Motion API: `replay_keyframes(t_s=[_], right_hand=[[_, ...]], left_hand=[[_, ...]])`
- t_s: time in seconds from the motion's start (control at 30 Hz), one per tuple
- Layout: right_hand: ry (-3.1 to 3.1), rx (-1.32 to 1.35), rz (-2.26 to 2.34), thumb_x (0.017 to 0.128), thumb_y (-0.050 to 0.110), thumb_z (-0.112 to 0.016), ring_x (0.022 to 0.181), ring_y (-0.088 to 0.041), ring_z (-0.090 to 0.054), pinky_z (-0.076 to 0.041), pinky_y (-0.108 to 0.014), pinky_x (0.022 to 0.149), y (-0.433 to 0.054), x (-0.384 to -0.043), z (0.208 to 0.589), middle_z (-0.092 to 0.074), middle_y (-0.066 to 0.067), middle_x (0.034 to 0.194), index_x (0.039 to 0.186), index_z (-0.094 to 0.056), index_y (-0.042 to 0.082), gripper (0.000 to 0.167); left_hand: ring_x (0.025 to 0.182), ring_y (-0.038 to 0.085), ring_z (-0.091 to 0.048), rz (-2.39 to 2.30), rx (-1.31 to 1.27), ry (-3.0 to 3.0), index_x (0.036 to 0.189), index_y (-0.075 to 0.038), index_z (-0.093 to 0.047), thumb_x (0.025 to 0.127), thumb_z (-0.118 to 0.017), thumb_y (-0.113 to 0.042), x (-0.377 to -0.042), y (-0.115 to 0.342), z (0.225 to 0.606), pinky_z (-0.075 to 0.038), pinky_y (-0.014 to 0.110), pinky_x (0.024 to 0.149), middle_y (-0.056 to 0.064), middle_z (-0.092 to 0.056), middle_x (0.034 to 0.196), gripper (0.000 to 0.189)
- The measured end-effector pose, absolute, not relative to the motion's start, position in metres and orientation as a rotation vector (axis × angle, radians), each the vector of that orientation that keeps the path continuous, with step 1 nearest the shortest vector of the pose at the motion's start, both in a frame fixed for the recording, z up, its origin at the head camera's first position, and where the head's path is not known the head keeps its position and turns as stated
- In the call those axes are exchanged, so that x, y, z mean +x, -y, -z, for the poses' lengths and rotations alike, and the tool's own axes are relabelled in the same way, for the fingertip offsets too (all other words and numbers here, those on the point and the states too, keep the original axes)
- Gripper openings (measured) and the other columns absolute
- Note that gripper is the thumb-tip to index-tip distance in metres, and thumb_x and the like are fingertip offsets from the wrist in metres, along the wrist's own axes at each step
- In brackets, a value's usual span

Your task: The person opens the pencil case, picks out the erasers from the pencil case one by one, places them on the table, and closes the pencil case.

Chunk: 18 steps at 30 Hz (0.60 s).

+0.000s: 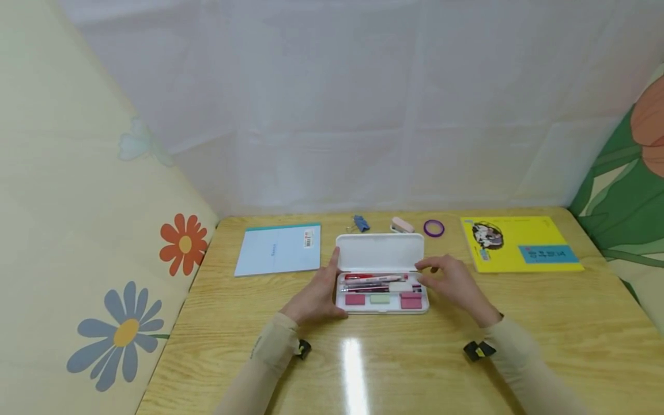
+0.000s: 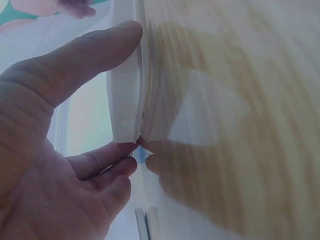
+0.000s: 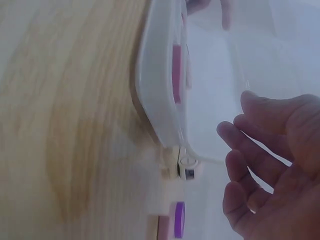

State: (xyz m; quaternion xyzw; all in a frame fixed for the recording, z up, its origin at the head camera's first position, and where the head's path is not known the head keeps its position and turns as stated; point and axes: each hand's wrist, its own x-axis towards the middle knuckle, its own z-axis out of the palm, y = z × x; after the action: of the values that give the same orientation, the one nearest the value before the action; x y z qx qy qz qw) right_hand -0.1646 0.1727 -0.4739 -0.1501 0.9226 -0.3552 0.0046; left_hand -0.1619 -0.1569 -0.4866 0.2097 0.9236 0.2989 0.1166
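A white pencil case (image 1: 384,312) lies on the table with its lid (image 1: 381,252) swung back. Inside it are several pens (image 1: 374,279), a dark pink block (image 1: 355,300), a pale green block (image 1: 380,299) and a larger pink block (image 1: 411,301). My left hand (image 1: 316,295) holds the case's left end, the thumb (image 2: 107,47) against its front wall and the fingers reaching along the side toward the lid. At the right end, my right hand (image 1: 452,281) hovers beside the lid's edge, its fingers (image 3: 250,155) loosely bent around nothing.
Behind the case lie a blue binder clip (image 1: 361,223), a pink stapler (image 1: 402,225) and a purple tape ring (image 1: 433,228). A light blue notebook (image 1: 275,251) is on the left and a yellow book (image 1: 510,239) on the right. A white cloth (image 1: 332,115) hangs behind the table.
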Motion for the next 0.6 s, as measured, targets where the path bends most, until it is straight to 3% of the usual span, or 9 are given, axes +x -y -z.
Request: replay_keyframes(t_s=[0.3,0.6], right_hand=[[-2.808,-0.557,1.082,0.087,0.013,-0.076,0.092,-0.019,-0.062,-0.048,-0.033,0.081,-0.154,-0.164,0.485,-0.077,-0.005,0.106,0.108,-0.079,0.012,0.021],[-2.809,-0.540,0.989,0.083,0.013,-0.079,0.085,-0.017,-0.066,-0.057,-0.036,0.076,-0.144,-0.164,0.488,-0.077,-0.010,0.101,0.109,-0.077,0.004,0.027]], left_hand=[[0.142,0.028,-0.040,-0.889,0.622,-2.695,0.162,-0.016,0.019,0.066,-0.096,-0.021,-0.162,0.157,0.487,-0.029,0.045,0.125,0.010,-0.057,0.146,0.150],[0.141,0.029,-0.041,-0.878,0.612,-2.690,0.161,-0.019,0.021,0.067,-0.096,-0.023,-0.161,0.158,0.486,-0.031,0.046,0.125,0.011,-0.055,0.148,0.150]])
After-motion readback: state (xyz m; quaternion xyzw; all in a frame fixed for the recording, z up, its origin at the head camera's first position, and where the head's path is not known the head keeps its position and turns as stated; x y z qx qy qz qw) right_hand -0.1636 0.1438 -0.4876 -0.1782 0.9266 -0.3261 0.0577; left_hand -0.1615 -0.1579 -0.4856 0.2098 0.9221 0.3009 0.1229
